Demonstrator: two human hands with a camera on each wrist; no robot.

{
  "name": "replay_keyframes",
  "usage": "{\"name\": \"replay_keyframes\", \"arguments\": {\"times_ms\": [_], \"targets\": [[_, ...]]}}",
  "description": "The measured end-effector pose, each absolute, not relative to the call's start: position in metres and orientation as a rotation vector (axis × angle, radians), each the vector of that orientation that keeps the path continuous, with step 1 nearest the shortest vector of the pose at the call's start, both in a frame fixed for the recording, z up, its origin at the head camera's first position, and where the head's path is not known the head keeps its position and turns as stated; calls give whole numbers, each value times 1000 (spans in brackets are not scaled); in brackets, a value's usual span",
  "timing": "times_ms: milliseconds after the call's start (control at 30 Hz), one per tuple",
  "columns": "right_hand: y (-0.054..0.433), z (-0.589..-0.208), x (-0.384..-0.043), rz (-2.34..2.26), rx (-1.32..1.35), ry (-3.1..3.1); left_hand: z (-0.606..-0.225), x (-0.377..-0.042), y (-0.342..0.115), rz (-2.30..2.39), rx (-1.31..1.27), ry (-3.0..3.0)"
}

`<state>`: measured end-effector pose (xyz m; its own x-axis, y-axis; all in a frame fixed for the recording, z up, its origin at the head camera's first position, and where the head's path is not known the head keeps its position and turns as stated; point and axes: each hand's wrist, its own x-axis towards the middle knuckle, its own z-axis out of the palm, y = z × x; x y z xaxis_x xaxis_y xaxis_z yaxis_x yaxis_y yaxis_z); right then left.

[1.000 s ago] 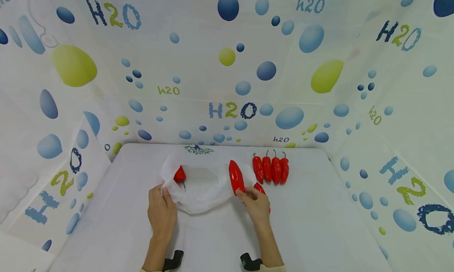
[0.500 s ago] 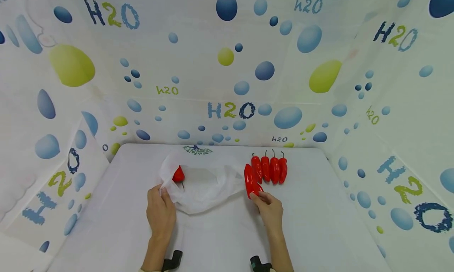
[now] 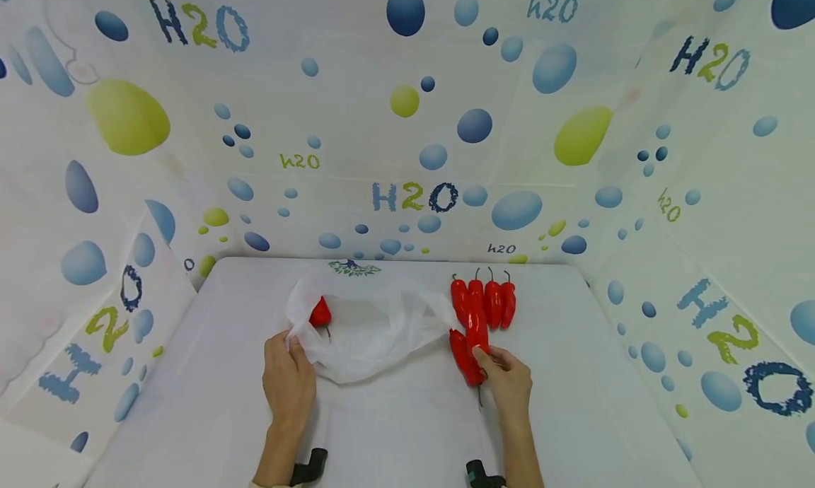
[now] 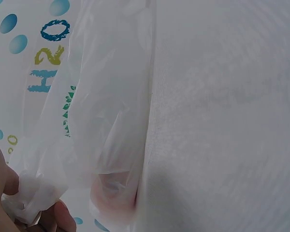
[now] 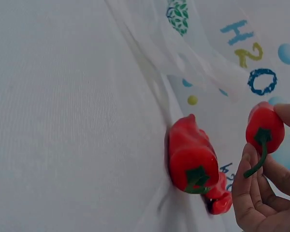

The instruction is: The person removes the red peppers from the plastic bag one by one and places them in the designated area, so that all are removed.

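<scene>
My left hand [image 3: 289, 378] pinches the near left edge of a thin white plastic bag [image 3: 369, 364], whose mouth stands open. Inside the bag, at its left, sits a red pepper [image 3: 320, 312] with its stem pointing down. In my right hand [image 3: 509, 382] is another long red pepper [image 3: 476, 325], gripped at its stem end between thumb and fingers, tip pointing away. The right wrist view shows its green stem [image 5: 262, 150] hanging between the fingers. Just left of it, a red pepper [image 3: 463, 359] lies on the table beside the bag's right edge.
Several red peppers [image 3: 493, 305] lie in a row at the back right of the white table [image 3: 573, 403], stems away from me. A white curtain [image 3: 356, 106] with blue and green dots and H2O lettering stands behind. A green leafy print [image 3: 354, 269] shows beyond the bag.
My right hand has carried its pepper rightward from the bag's right side, over the lying pepper, to the front of the row. The lying pepper now shows more fully. My left hand stays on the bag.
</scene>
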<state>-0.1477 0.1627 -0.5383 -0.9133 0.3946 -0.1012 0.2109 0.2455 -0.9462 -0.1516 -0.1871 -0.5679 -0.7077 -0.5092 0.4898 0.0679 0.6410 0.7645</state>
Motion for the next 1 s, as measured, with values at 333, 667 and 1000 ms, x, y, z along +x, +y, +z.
{"name": "replay_keyframes", "arguments": {"times_ms": [333,667,1000], "targets": [[179,-554,-143,1674,-644,-2362,-567,-152,-188,-1030,329,-2130],[187,-568,-140,1538,-660,-2446,-568,-152,-187,-1036,345,-2127],[191,-574,-141,1466,-645,-2473,-568,-153,-186,-1035,334,-2138]]}}
